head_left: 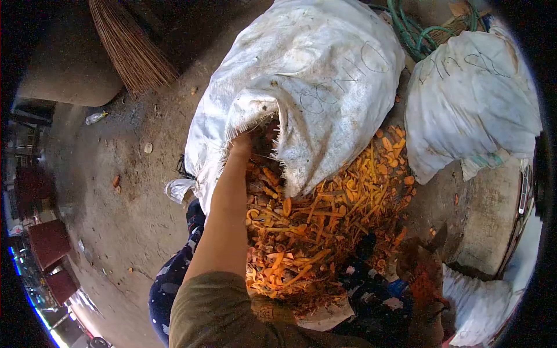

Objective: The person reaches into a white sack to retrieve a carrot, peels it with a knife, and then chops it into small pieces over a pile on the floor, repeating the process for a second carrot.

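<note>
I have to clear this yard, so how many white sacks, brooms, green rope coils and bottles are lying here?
sacks: 3
broom: 1
rope coil: 1
bottle: 1
Total: 6

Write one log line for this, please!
left hand: at white sack mouth, fingers hidden | orange scraps: spilled out in front
</note>
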A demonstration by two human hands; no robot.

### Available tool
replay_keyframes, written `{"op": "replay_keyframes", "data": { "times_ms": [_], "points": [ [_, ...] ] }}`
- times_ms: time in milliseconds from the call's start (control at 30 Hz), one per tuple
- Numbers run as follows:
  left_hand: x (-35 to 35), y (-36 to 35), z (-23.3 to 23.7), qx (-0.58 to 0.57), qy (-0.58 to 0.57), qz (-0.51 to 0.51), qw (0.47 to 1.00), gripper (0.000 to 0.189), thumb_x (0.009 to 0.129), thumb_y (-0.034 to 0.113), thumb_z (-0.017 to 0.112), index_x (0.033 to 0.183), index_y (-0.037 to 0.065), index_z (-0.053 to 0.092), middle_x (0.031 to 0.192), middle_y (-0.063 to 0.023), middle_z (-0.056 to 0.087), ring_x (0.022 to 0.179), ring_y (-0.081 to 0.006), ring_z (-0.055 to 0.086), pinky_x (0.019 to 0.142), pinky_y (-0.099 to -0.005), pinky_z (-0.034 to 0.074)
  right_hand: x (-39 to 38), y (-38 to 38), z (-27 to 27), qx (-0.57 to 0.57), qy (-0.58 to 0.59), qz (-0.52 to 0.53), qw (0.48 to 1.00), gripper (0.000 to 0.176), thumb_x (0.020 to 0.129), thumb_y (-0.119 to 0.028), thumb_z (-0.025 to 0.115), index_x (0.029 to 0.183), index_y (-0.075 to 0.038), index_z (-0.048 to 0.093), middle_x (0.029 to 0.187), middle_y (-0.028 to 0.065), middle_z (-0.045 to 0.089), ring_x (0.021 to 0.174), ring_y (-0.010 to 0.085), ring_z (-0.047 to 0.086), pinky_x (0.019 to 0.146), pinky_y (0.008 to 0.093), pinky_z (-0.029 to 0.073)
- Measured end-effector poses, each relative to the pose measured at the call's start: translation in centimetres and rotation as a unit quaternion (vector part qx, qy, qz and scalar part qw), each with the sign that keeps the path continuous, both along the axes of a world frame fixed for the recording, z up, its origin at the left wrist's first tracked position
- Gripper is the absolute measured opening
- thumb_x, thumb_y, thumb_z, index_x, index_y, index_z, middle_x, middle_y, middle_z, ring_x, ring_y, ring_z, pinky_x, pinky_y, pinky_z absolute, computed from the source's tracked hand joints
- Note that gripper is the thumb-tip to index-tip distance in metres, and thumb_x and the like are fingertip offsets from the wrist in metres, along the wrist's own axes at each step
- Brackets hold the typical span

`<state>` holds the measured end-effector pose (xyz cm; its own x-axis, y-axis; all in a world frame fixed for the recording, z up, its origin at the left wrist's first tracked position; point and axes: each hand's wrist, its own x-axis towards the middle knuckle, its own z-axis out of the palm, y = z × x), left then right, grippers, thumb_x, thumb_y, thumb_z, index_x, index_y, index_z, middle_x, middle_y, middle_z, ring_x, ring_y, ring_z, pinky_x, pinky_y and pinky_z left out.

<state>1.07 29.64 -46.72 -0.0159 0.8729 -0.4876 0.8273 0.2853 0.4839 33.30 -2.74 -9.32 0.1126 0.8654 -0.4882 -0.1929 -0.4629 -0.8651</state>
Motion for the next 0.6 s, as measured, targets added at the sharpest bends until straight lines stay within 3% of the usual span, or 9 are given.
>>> {"op": "replay_keyframes", "data": {
  "times_ms": [100,167,267,300,367,433,500,567,600],
  "points": [
    [-0.3,-3.3,3.6,0.021,-0.047,0.029,0.998,0.044,0.076,0.024,0.056,0.112,0.000,0.046,0.105,-0.0196,0.052,0.092,-0.0354,0.054,0.080,-0.0520,0.042,-1.4,-0.1,1.9,0.015,-0.027,-0.004,1.000,0.032,0.091,-0.023,0.040,0.115,-0.002,0.043,0.098,0.0151,0.057,0.062,0.0155,0.054,0.054,0.0293,0.047],
    [0.4,-6.1,6.6,0.245,0.221,-0.212,0.920,0.056,0.071,0.031,0.064,0.113,0.002,0.042,0.112,-0.0173,0.047,0.101,-0.0306,0.049,0.089,-0.0510,0.034,-2.9,-0.1,3.4,0.030,-0.056,-0.009,0.998,0.032,0.091,-0.023,0.040,0.115,-0.002,0.044,0.098,0.0151,0.057,0.062,0.0152,0.054,0.054,0.0291,0.047],
    [1.0,-10.9,10.8,0.235,0.172,-0.228,0.929,0.064,0.068,0.036,0.067,0.115,0.004,0.039,0.115,-0.0150,0.046,0.107,-0.0275,0.044,0.095,-0.0503,0.025,-5.0,-0.4,5.5,0.055,-0.118,-0.007,0.991,0.032,0.091,-0.024,0.039,0.115,-0.003,0.044,0.097,0.0151,0.057,0.061,0.0148,0.054,0.054,0.0288,0.047],
    [1.5,-12.6,11.0,0.292,0.093,-0.168,0.937,0.057,0.069,0.033,0.068,0.111,0.003,0.044,0.106,-0.0146,0.051,0.101,-0.0285,0.048,0.092,-0.0471,0.029,-4.6,-0.9,5.2,0.065,-0.120,-0.009,0.991,0.032,0.091,-0.024,0.039,0.115,-0.003,0.044,0.097,0.0151,0.057,0.061,0.0148,0.054,0.054,0.0288,0.047],
    [3.0,-15.3,13.8,0.194,-0.189,-0.004,0.963,0.049,0.071,0.031,0.066,0.105,0.002,0.048,0.099,-0.0124,0.055,0.095,-0.0290,0.052,0.087,-0.0422,0.035,-3.4,-2.0,2.6,-0.023,0.167,-0.053,0.984,0.030,0.082,-0.019,0.057,0.105,0.000,0.050,0.095,0.0122,0.058,0.056,0.0092,0.046,0.051,0.0246,0.039],
    [4.3,-18.2,16.8,0.125,-0.456,0.181,0.863,0.038,0.073,0.025,0.063,0.101,0.002,0.051,0.093,-0.0081,0.056,0.087,-0.0277,0.054,0.081,-0.0388,0.039,-3.8,-3.0,1.7,-0.009,0.098,-0.019,0.995,0.030,0.082,-0.022,0.058,0.101,0.000,0.051,0.093,0.0121,0.058,0.055,0.0096,0.046,0.051,0.0260,0.039],
    [3.5,-20.0,22.3,0.016,-0.481,0.258,0.838,0.031,0.077,0.020,0.059,0.101,0.002,0.051,0.091,-0.0046,0.055,0.085,-0.0217,0.054,0.077,-0.0352,0.042,-4.6,-4.0,2.8,0.005,0.030,0.015,0.999,0.030,0.081,-0.025,0.059,0.097,0.000,0.051,0.092,0.0121,0.059,0.055,0.0100,0.045,0.052,0.0273,0.039],
    [2.5,-21.9,24.9,-0.095,-0.762,0.305,0.563,0.023,0.081,0.013,0.056,0.101,0.003,0.050,0.088,-0.0033,0.055,0.080,-0.0159,0.055,0.072,-0.0308,0.044,-5.3,-4.9,4.5,0.029,0.002,0.035,0.999,0.036,0.080,-0.028,0.061,0.100,0.000,0.051,0.094,0.0127,0.058,0.059,0.0105,0.047,0.057,0.0297,0.041],
    [1.6,-22.1,24.9,-0.073,-0.770,0.244,0.584,0.029,0.078,0.013,0.060,0.103,0.004,0.048,0.092,-0.0046,0.056,0.084,-0.0170,0.055,0.074,-0.0320,0.045,-5.4,-5.2,4.7,0.003,0.007,0.063,0.998,0.039,0.080,-0.032,0.061,0.099,0.000,0.051,0.089,0.0095,0.057,0.065,0.0112,0.048,0.062,0.0297,0.042]
  ]
}}
